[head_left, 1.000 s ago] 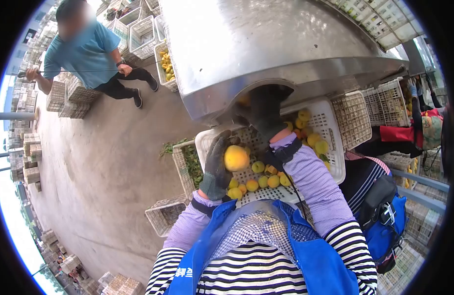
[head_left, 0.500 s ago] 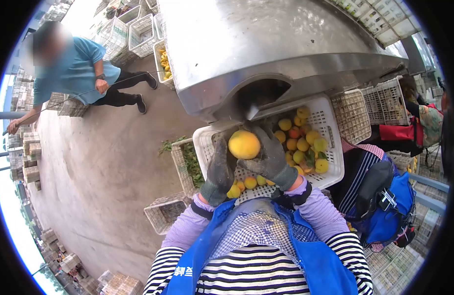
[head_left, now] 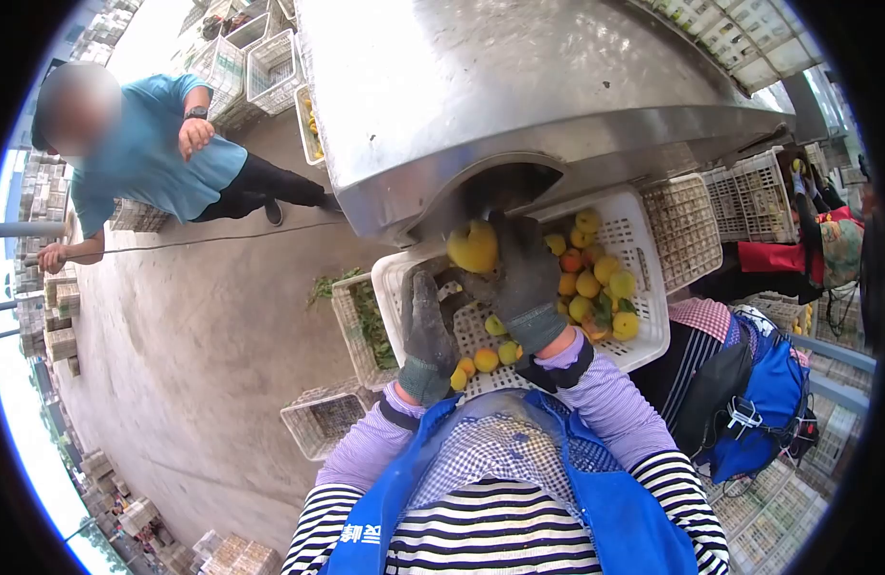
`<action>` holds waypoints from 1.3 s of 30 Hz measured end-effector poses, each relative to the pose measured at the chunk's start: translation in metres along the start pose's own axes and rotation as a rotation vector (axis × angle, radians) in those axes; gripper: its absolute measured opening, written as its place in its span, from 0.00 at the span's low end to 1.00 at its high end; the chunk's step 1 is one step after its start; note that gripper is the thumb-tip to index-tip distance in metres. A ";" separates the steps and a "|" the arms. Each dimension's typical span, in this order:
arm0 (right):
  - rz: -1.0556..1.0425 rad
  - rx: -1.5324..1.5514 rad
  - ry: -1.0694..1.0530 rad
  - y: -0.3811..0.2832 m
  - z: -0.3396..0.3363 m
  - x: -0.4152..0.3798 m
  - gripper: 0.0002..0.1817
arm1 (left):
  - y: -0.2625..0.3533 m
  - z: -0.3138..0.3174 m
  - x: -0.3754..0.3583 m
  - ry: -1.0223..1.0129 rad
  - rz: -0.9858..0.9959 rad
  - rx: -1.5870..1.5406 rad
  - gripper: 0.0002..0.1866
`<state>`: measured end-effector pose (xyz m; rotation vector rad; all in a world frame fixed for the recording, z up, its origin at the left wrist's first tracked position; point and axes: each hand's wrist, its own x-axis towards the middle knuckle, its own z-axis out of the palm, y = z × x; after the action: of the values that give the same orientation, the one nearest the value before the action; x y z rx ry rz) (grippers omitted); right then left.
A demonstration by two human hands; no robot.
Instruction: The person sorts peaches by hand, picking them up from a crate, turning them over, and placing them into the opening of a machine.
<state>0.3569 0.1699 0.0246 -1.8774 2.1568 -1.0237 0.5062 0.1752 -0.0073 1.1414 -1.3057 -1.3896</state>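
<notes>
A yellow peach is at the fingers of my right hand, which wears a dark glove and is closed on the fruit just below the opening of the metal machine. My left hand, gloved too, is over the left part of the white crate, its fingers apart and pointing up, below the peach. Yellow and orange peaches lie in the right part of this crate, and several more near its front edge.
A crate with green leaves and another crate stand at the left. A person in a blue shirt holds a thin cord at the upper left. Another person's blue vest shows at the right, near stacked crates.
The peach and my right hand have moved up toward the machine opening. My left hand has come away from the peach. The person in blue has shifted, with the forearm raised.
</notes>
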 end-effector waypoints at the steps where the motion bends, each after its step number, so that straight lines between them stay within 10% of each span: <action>1: -0.075 -0.017 0.057 0.009 0.008 0.010 0.39 | 0.001 0.000 0.000 -0.005 -0.082 -0.151 0.15; 6: -0.176 -0.001 0.043 0.038 0.058 0.060 0.32 | -0.047 -0.010 -0.005 0.150 -0.458 -0.459 0.19; 9: -0.095 0.073 -0.052 0.027 0.033 0.068 0.27 | -0.085 -0.004 0.000 0.225 -0.660 -0.289 0.22; 11: -0.029 0.284 0.062 0.029 0.013 0.053 0.29 | -0.161 -0.014 -0.007 -0.055 -0.244 0.422 0.30; 12: 0.116 0.455 0.008 0.041 0.016 0.035 0.22 | -0.171 0.005 0.008 0.040 -0.575 0.210 0.32; 14: 0.131 0.260 -0.129 0.098 0.047 -0.018 0.18 | -0.184 0.035 0.035 -0.076 -0.849 0.335 0.34; 17: 0.154 -0.115 -0.619 0.154 0.094 -0.086 0.13 | -0.218 0.046 0.048 -0.526 -0.549 0.995 0.34; 20: 0.453 0.080 -1.185 0.153 0.132 -0.102 0.17 | -0.308 0.028 0.022 -0.472 -0.356 0.999 0.30; 22: 0.434 0.032 -0.904 0.176 0.182 -0.168 0.18 | -0.289 0.024 0.026 -0.434 -0.462 0.977 0.26; 25: 0.965 0.368 -0.978 0.181 0.195 -0.156 0.21 | -0.238 0.008 0.046 -0.433 -0.662 0.638 0.20; 27: 0.874 0.542 -1.061 0.175 0.159 -0.122 0.25 | -0.187 -0.004 0.048 -0.360 -0.712 0.284 0.17; 29: 0.172 0.498 -0.975 0.163 0.101 -0.085 0.30 | -0.131 -0.004 0.051 -0.334 -0.743 0.147 0.20; 32: 0.291 0.724 -0.711 0.133 0.038 -0.035 0.37 | -0.072 0.001 0.056 -0.538 -0.516 0.136 0.22; 35: 0.532 0.741 -0.575 0.094 0.007 0.004 0.40 | -0.008 0.008 0.079 -0.325 -0.802 -0.373 0.26; 39: 0.188 0.326 -0.275 0.037 -0.003 0.001 0.48 | 0.004 -0.007 0.069 -0.299 -0.670 -0.340 0.27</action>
<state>0.3239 0.1704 0.0076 -1.5350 1.8404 -0.9482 0.5010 0.1063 -0.0067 1.2141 -0.8442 -2.2456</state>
